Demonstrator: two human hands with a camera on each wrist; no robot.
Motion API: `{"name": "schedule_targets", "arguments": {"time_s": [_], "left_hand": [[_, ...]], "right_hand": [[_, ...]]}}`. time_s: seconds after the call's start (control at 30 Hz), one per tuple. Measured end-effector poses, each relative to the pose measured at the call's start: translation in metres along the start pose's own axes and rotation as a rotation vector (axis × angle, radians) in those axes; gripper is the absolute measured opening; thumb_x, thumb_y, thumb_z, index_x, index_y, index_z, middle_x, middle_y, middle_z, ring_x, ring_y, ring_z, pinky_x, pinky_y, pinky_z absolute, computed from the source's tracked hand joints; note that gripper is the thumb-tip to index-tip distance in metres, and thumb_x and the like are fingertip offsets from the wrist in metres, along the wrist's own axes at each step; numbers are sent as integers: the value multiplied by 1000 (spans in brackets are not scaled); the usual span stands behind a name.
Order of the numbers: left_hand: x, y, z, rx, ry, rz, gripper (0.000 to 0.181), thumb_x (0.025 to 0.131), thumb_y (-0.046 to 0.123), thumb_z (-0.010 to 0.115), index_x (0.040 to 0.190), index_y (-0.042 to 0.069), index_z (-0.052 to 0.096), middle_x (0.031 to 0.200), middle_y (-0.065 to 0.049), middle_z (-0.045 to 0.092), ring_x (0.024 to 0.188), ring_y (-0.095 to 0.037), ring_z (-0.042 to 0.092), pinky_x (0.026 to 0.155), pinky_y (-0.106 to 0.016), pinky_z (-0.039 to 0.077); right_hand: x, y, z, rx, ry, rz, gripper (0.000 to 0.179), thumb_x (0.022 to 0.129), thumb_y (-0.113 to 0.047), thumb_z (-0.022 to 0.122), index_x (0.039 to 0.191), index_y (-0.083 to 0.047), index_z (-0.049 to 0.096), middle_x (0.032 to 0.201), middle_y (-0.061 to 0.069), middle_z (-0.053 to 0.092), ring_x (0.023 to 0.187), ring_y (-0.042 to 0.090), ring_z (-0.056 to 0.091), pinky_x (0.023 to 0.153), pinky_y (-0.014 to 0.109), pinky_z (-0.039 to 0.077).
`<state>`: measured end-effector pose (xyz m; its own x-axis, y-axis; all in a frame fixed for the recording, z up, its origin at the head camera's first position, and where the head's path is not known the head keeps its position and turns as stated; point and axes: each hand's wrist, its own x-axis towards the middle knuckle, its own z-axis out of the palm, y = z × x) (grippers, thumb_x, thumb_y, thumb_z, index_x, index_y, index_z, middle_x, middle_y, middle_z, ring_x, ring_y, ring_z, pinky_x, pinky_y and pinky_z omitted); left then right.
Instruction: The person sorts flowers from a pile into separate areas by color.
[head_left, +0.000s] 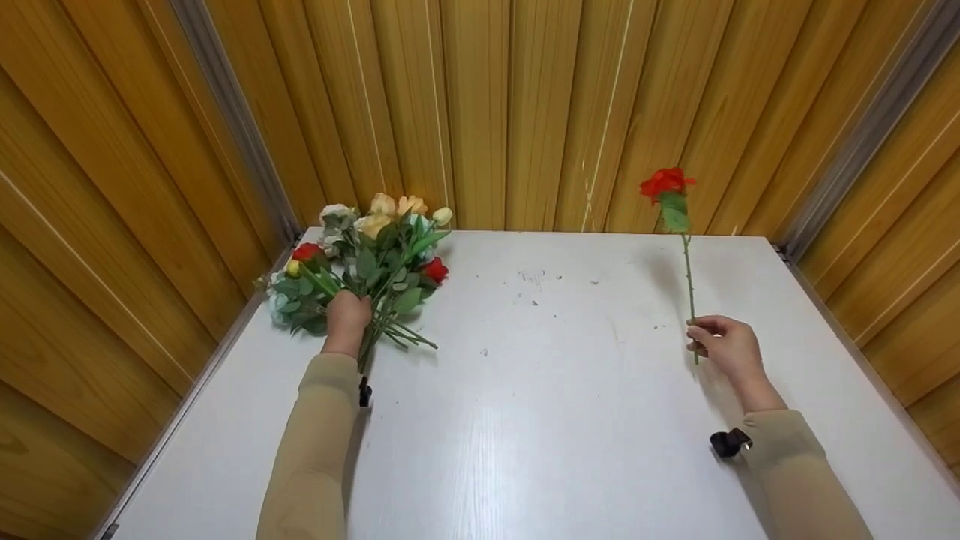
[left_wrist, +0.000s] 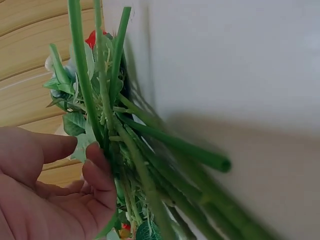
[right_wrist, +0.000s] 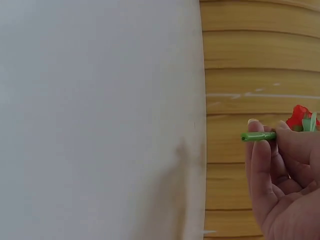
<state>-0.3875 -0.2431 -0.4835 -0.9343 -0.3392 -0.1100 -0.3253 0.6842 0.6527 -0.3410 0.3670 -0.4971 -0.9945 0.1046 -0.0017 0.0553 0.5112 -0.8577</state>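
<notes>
In the head view my right hand (head_left: 729,351) pinches the lower stem of a red rose (head_left: 666,184) between thumb and fingers. The rose stands nearly upright, bloom up; the right wrist view shows its cut stem end (right_wrist: 258,136) sticking out past the fingertips. My left hand (head_left: 348,319) is at the stems of a mixed flower bunch (head_left: 386,259) at the back left. In the left wrist view its fingers are loosely bent against the crossed green stems (left_wrist: 145,185), with a gap between thumb and fingers. Part of the hand's contact is hidden behind stems and leaves.
The white table (head_left: 525,405) has small dark marks towards its back. Wood-patterned panels (head_left: 480,112) stand behind it and on both sides, with grey metal posts (head_left: 232,112) at the corners. The bunch holds peach, white, pale blue, yellow and red blooms.
</notes>
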Motion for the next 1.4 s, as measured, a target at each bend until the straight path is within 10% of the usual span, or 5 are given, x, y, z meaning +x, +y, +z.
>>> {"name": "schedule_targets", "arguments": {"time_s": [0.4, 0.6, 0.83, 1.13, 1.4], "left_hand": [[12, 3, -4, 212, -18, -85, 34, 105, 26, 57, 117, -4, 70, 115, -26, 72, 103, -41, 69, 87, -54, 57], [15, 0, -5, 183, -42, -121, 28, 104, 15, 52, 115, -3, 71, 112, -25, 72, 90, -35, 68, 71, -45, 53], [18, 3, -11, -86, -29, -162, 23, 105, 19, 50, 98, 3, 64, 85, -12, 63, 73, -23, 60, 66, -38, 48], [21, 12, -19, -834, -122, -337, 46, 106, 5, 53, 149, -8, 45, 71, -6, 75, 68, -14, 77, 66, -24, 62], [19, 16, -22, -964, -137, -413, 34, 104, 7, 59, 137, -3, 62, 76, -6, 77, 82, -15, 79, 70, -24, 63]], "right_hand": [[14, 23, -28, -110, 113, 93, 34, 104, -11, 58, 129, 13, 60, 106, 20, 69, 72, 3, 68, 63, 17, 56], [20, 29, -36, -231, 151, 134, 33, 104, -13, 56, 126, 11, 62, 113, 30, 69, 71, 12, 66, 56, 24, 54], [24, 43, -56, -378, 150, 133, 32, 102, -9, 54, 117, 18, 63, 114, 38, 66, 93, 45, 66, 75, 48, 56], [23, 56, -77, -483, 138, 197, 25, 92, 2, 47, 97, 21, 63, 87, 35, 66, 75, 39, 62, 60, 43, 52], [20, 60, -89, -503, 124, 228, 26, 93, 2, 43, 97, 23, 59, 89, 38, 62, 78, 39, 57, 69, 48, 53]]}}
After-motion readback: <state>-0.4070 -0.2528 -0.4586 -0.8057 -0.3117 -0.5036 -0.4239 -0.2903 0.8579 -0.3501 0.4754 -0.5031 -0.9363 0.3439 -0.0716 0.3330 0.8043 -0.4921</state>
